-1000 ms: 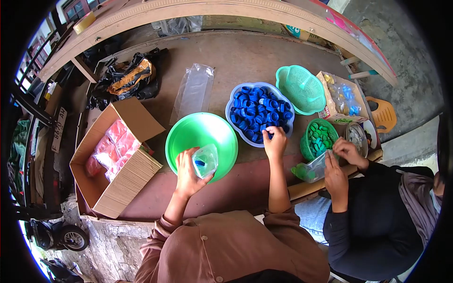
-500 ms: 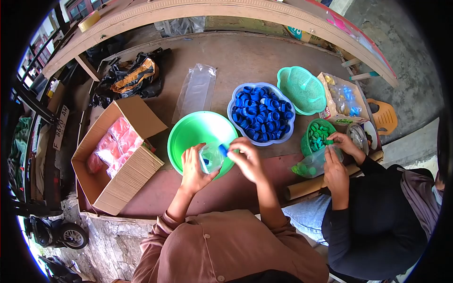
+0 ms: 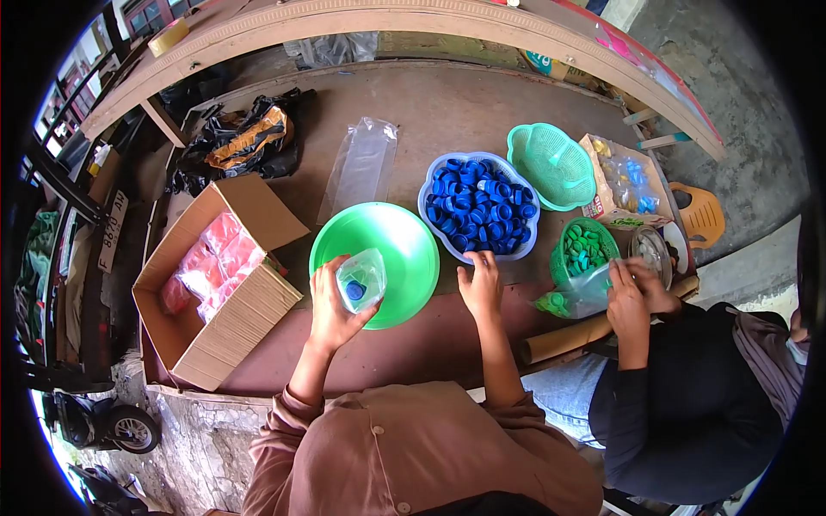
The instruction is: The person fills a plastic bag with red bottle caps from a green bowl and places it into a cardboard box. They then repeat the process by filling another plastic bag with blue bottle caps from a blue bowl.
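Observation:
My left hand (image 3: 329, 308) grips a clear plastic bag (image 3: 372, 268), its mouth spread wide. A blue bottle cap (image 3: 354, 291) lies inside the bag. Under the bag stands a light green basin (image 3: 411, 284). My right hand (image 3: 482, 288) is at the near rim of a pale lilac basket (image 3: 428, 217), with thumb and fingers apart and no cap visible in it. Blue bottle caps (image 3: 482, 202) fill that basket in a heap.
Left of the basin is a cardboard box (image 3: 232, 335) with pink packets (image 3: 215, 258). Behind lie a flat plastic bag (image 3: 361, 163) and a black bag (image 3: 185, 172). At right, a co-worker's hands (image 3: 632, 301) hold a bag beside a basket of green caps (image 3: 585, 245); a mint basket (image 3: 551, 163) stands behind.
The blue cap my right hand held by the bag's mouth has left its fingers. That hand has moved right to the lilac basket. My left hand still grips the bag, shifted slightly left.

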A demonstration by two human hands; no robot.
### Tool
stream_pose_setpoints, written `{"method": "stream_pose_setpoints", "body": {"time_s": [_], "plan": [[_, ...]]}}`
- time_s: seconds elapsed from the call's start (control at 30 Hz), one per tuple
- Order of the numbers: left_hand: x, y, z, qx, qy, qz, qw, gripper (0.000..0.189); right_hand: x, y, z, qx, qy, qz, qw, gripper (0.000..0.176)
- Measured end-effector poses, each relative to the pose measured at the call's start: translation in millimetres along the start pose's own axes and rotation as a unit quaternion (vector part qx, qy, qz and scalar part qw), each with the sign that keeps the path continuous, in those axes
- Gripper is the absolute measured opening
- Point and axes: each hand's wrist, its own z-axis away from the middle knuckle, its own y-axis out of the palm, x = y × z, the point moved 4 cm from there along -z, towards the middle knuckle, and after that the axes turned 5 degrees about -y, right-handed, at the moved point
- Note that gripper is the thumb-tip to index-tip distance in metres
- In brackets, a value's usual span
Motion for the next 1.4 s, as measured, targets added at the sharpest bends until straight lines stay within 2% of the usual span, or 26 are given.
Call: {"method": "stream_pose_setpoints", "body": {"time_s": [0.1,0.23,0.4,0.6,0.73,0.8,0.83,0.87,0.93,1.03,1.13,1.2,1.27,1.3,1.33,1.37,1.4], "plan": [[1.0,-2.2,3.6,0.0,-0.003,0.0,1.0,0.074,-0.1,7.4,0.6,0.009,-0.031,-0.016,0.999,0.032],[-1.6,-1.1,6.5,0.002,-0.004,0.006,1.0,0.075,2.8,10.7,2.4,0.021,-0.017,-0.003,1.0,0.033],[-7.2,0.9,7.9,-0.005,-0.003,0.03,1.0,0.074,20.0,7.9,17.1,0.014,-0.016,-0.023,1.0,0.027],[-7.6,-5.9,16.1,-0.008,-0.01,0.026,1.0,0.073,49.7,13.9,45.9,0.067,-0.012,-0.024,0.997,0.025],[-8.5,-8.6,23.2,-0.022,-0.024,0.028,0.999,0.073,58.1,10.5,51.2,0.053,-0.039,-0.034,0.997,0.02],[-9.1,-7.0,25.7,-0.026,-0.031,0.031,0.999,0.073,56.3,6.1,44.9,0.045,-0.067,-0.073,0.994,0.015],[-9.0,-5.5,26.8,-0.028,-0.04,0.036,0.998,0.073,45.9,6.7,39.3,0.055,-0.029,-0.114,0.992,0.016],[-8.9,-3.9,27.7,-0.032,-0.049,0.041,0.997,0.073,38.2,3.1,32.3,0.015,-0.016,-0.102,0.995,0.014],[-11.1,-0.7,29.5,-0.032,-0.043,0.035,0.998,0.072,24.8,-6.0,21.6,-0.02,0.017,0.011,1.0,0.015],[-16.0,2.7,32.7,-0.028,-0.037,0.018,0.999,0.072,15.9,-5.7,12.6,0.006,0.053,0.083,0.995,0.019],[-21.6,7.4,33.9,-0.03,-0.036,0.009,0.999,0.071,21.5,-11.9,5.4,-0.02,0.038,0.144,0.989,0.021],[-26.3,11.2,33.8,-0.036,-0.022,0.006,0.999,0.072,17.6,-9.3,4.7,-0.004,0.025,0.137,0.99,0.016],[-27.7,12.4,34.3,-0.038,-0.022,0.0,0.999,0.072,16.3,-10.3,5.0,0.008,-0.004,0.083,0.996,0.012],[-28.2,13.1,34.0,-0.029,-0.019,-0.003,0.999,0.072,6.5,-7.2,6.3,-0.035,0.001,0.018,0.999,0.01],[-28.5,13.8,33.2,-0.021,-0.017,-0.006,1.0,0.072,-4.4,-3.6,7.4,-0.042,0.028,-0.056,0.997,0.01],[-27.8,13.6,31.9,-0.023,-0.017,-0.006,1.0,0.072,-21.3,6.3,8.3,-0.039,0.104,-0.204,0.973,0.014],[-27.3,14.0,29.9,-0.02,-0.014,-0.007,1.0,0.072,-32.9,15.5,9.0,-0.033,0.178,-0.348,0.92,0.017]]}}
